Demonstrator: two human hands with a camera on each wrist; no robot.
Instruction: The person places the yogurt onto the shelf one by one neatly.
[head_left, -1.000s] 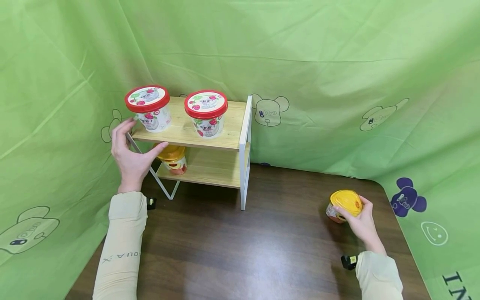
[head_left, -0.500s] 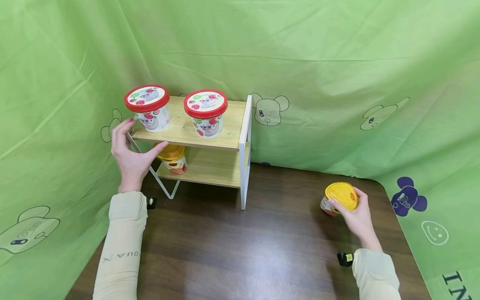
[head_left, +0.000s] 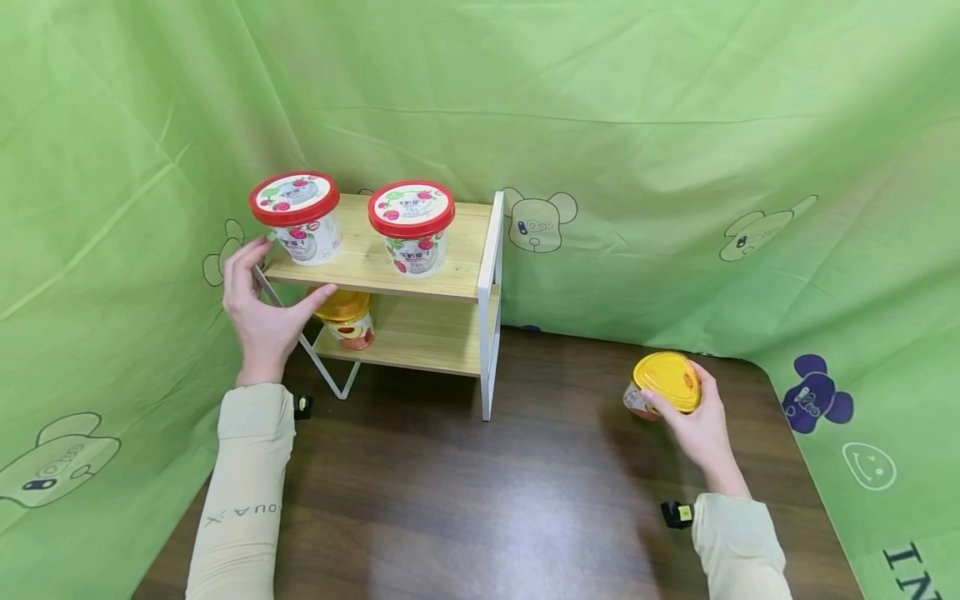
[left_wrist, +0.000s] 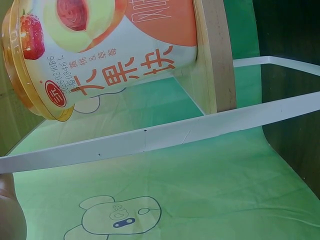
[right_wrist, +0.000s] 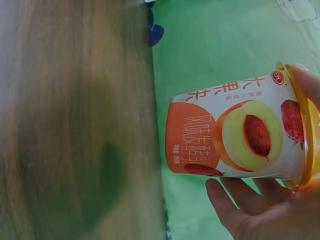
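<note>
In the head view, my left hand (head_left: pixel 262 321) grips the left front corner of a small two-tier wooden shelf rack (head_left: pixel 420 287) with a white metal frame. Its thumb lies along the upper board's front edge. My right hand (head_left: pixel 701 425) holds a yogurt cup (head_left: pixel 666 381) with a yellow lid above the table, at the right. The right wrist view shows that cup's peach and strawberry print (right_wrist: pixel 235 132), with thumb and fingers around its lid end. A similar yellow-lidded yogurt cup (head_left: pixel 348 321) stands on the lower board, partly hidden by the upper one; its label (left_wrist: pixel 100 50) fills the left wrist view's top.
Two white cups with red lids, a left one (head_left: pixel 307 237) and a right one (head_left: pixel 412 225), stand on the upper board. A dark wooden table (head_left: pixel 480 483) spreads below. Green cloth (head_left: pixel 637 125) with bear drawings hangs behind and at both sides.
My right hand has carried the yellow-lidded yogurt cup leftward and a little up in the head view. The left hand, the rack and the other cups have stayed put.
</note>
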